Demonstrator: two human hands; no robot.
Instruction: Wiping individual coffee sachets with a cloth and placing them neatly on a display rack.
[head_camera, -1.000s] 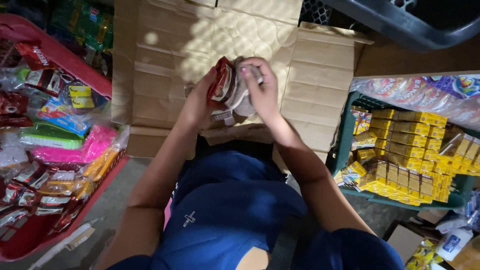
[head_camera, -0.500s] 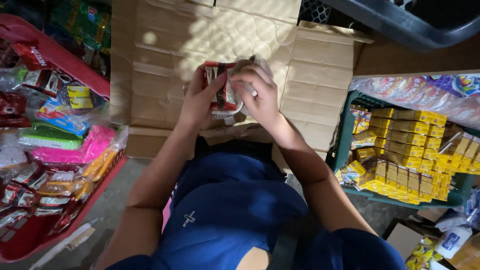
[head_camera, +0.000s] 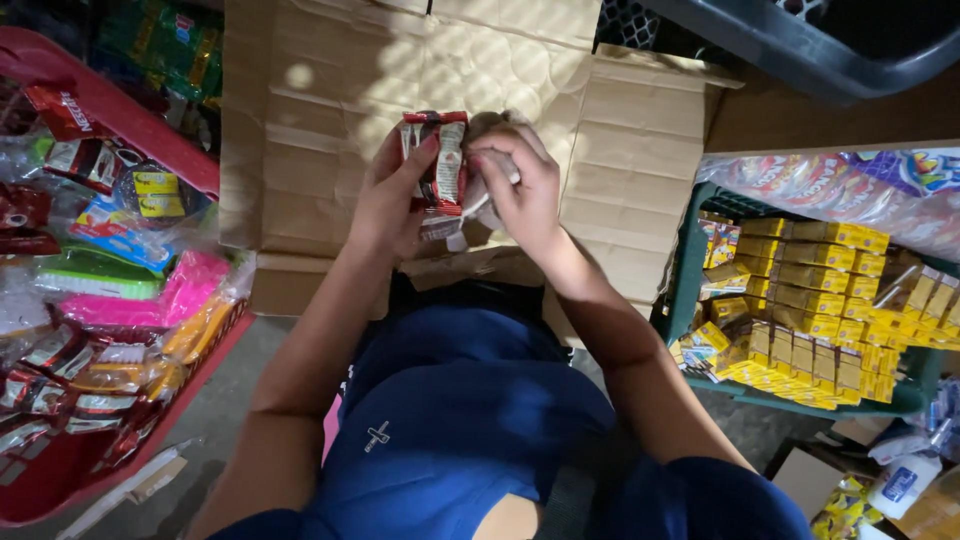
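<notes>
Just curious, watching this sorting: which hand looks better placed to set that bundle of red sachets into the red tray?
Probably left: the left hand grips the red sachet bundle and is nearer the red plastic tray; the right hand only fingers its edge.

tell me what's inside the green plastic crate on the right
The green plastic crate holds rows of small yellow boxes; its top part is covered by a clear printed plastic bag.

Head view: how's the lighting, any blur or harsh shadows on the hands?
Head view: dappled sunlight across the flattened cardboard; both hands and the red sachets lit and fairly sharp; lap and forearms in deep shadow; red basket on the left dim; yellow boxes brightly lit; no obvious motion blur.
</notes>
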